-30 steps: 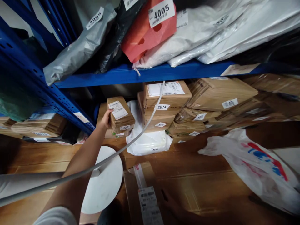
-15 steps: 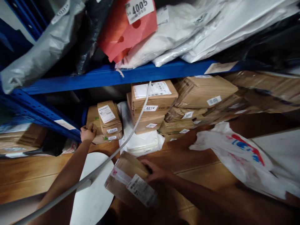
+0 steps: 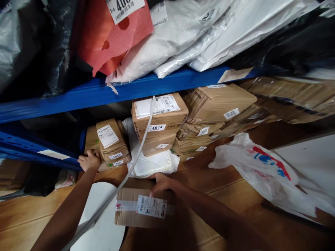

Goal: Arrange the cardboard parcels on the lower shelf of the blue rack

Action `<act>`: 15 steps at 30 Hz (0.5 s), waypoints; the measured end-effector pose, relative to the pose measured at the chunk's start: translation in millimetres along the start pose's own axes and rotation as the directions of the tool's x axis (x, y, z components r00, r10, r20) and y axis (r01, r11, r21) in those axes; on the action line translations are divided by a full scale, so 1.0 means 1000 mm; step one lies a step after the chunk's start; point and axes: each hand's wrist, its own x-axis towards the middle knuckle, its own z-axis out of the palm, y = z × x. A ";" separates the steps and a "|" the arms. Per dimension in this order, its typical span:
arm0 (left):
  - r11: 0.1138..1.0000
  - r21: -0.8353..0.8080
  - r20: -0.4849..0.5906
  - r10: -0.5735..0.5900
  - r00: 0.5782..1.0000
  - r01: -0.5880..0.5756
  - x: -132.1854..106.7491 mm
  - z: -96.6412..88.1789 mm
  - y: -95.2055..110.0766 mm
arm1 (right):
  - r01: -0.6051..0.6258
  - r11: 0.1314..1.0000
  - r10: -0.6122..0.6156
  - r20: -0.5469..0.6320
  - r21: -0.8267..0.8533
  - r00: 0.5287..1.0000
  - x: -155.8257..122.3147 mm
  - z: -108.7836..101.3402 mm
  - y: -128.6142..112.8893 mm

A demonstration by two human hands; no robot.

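Observation:
My right hand (image 3: 161, 184) grips a brown cardboard box (image 3: 128, 217) by its far upper side. This box has a strip of tape and a white shipping label facing up. On the low shelf at the left, my left hand (image 3: 89, 161) has its fingers bent over a plain cardboard box (image 3: 91, 139), close to the blue upright. Right beside it lie two stacked small boxes (image 3: 111, 141) with number labels. Farther right, a box labelled 4014 (image 3: 159, 111) tops another box, and a white plastic package (image 3: 153, 164) lies under them.
A blue shelf beam (image 3: 162, 79) crosses above, bearing a red bag (image 3: 115, 42) and white mailers (image 3: 180, 31). More cartons (image 3: 220, 103) stand to the right. A grey cable (image 3: 138, 157) hangs across the view over a white stool seat (image 3: 104, 216). A white plastic bag (image 3: 251, 160) lies right.
The held box has turned from tilted to nearly level, and my right hand has shifted to its far side. My left hand stays at the same shelf box. The view has shifted a little.

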 end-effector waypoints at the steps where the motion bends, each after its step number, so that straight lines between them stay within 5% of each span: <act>1: 1.000 0.004 -0.003 -0.001 1.000 0.001 -0.001 0.000 0.001 | 0.003 1.000 -0.003 -0.001 0.013 1.000 0.002 0.000 0.001; 11: 0.999 -0.017 -0.038 0.027 0.999 -0.028 0.000 0.004 0.010 | 0.012 1.000 -0.011 0.008 -0.008 1.000 0.033 -0.012 -0.015; 15: 0.987 -0.033 -0.048 0.154 0.987 -0.155 0.023 -0.002 0.015 | 0.023 1.000 -0.023 0.014 -0.014 1.000 0.032 -0.011 -0.018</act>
